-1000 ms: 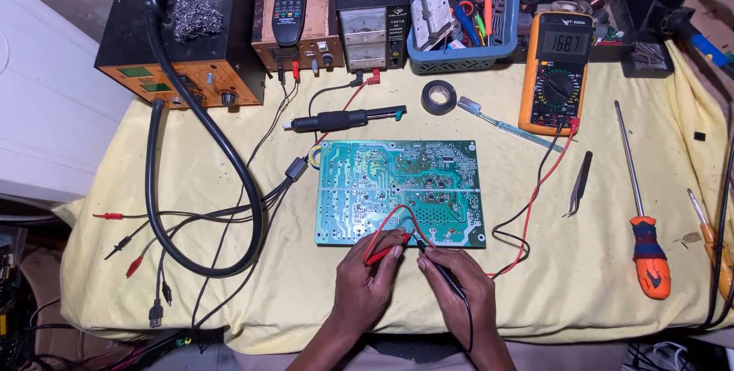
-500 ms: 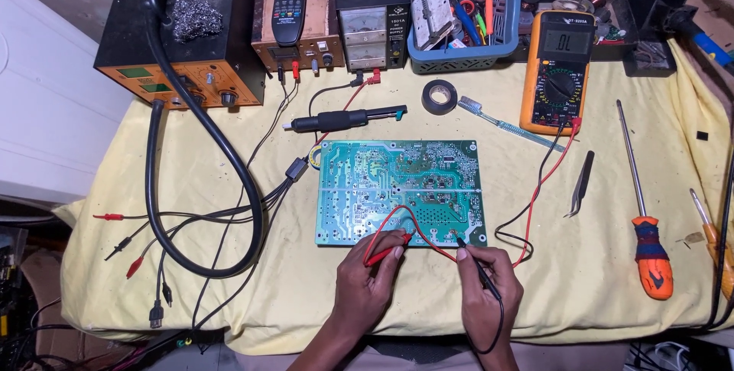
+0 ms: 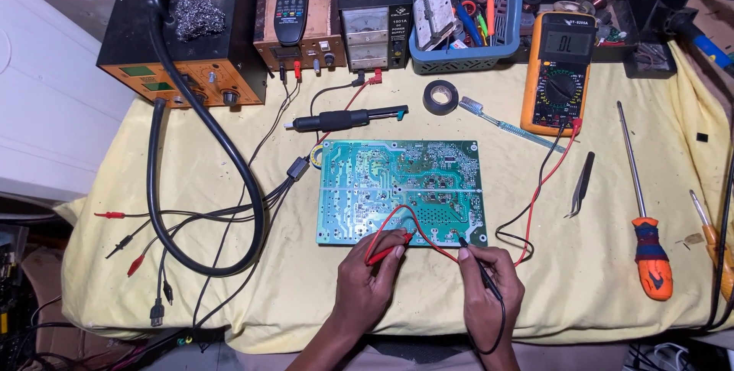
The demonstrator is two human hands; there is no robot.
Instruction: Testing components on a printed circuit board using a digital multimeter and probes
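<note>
Since half a second ago the right hand [image 3: 489, 283] has brought its black probe [image 3: 478, 264] from off the near right corner back onto the circuit board [image 3: 401, 187], tip touching the near edge. Its fingers are closed around the probe. Just left, the left hand [image 3: 371, 279] pinches the red probe [image 3: 388, 247] with closed fingers, tip on the board's near edge. Right of the board lie tweezers [image 3: 581, 184] and an orange-handled screwdriver [image 3: 646, 241]. Beyond its far right corner stands the orange multimeter [image 3: 558, 73]; beyond its far edge lie a black soldering handpiece [image 3: 344, 119] and a tape roll [image 3: 441, 97].
</note>
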